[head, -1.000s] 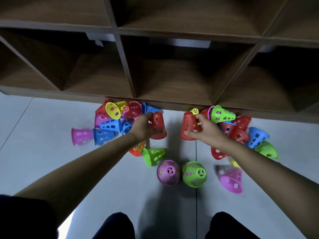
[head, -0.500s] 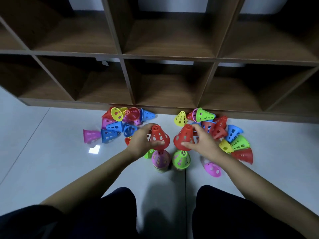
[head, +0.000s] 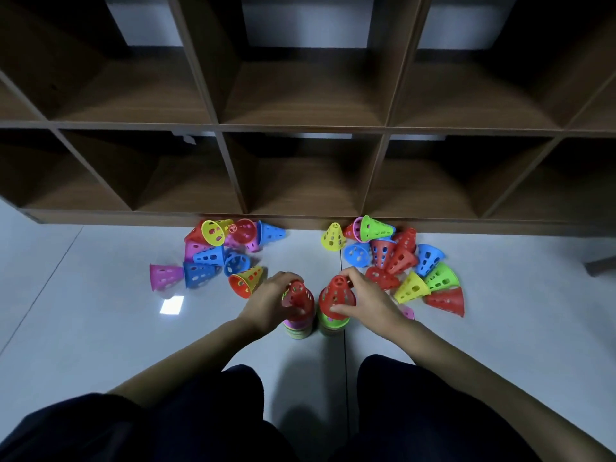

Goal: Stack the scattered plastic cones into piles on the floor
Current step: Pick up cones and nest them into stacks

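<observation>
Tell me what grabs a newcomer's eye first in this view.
At centre floor, the left hand grips the left red cone at the top of the left pile. Beside it, the right hand grips the right red cone on the right pile. Behind them, bright loose cones lie in a left heap and a right heap along the base of a dark wooden cubby shelf.

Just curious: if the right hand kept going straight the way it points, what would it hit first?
The right hand grips the right pile's top red cone; pushing on leftward, that would probably meet the left pile's top red cone beside it. Depth is unclear.
</observation>
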